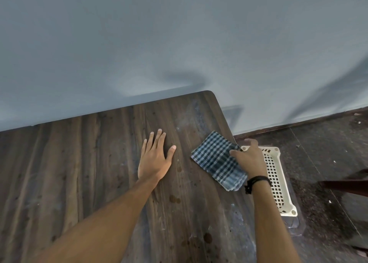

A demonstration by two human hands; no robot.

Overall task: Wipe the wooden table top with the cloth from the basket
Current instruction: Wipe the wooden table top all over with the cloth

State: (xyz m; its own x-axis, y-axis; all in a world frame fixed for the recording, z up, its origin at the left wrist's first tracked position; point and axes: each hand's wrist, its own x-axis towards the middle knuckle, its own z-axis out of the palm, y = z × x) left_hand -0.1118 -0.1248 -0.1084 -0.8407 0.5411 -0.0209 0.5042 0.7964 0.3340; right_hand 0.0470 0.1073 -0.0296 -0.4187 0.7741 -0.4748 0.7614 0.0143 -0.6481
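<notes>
Head view, 1 frame.

Left hand [155, 160]: palm down, flat on the table [83, 163], near the far edge. Its fingers [159, 138] are straight and close together, thumb spread to the side, holding nothing.

Right hand [250, 160]: at the right edge of the table, gripping the cloth [216, 162] by its right side. Thumb lies over the top of the fabric, and the other fingers curl round the edge. Fingertips are blurred. A dark wristband [257, 182] sits on this wrist.

Cloth: blue and white check, folded into several layers, over the right part of the table just beside the edge. Cannot tell whether its underside rests on the wood or is slightly lifted.

Basket [278, 185]: cream plastic with perforated walls, on the floor [322, 163] just beside the table and below the right hand. Its inside is largely hidden by the arm.

Table surface: dark wood grain, with several round dark stains [174, 199] between the 2 forearms and a pale dusty smear near the far right corner. The table stands against a grey wall [179, 43].
</notes>
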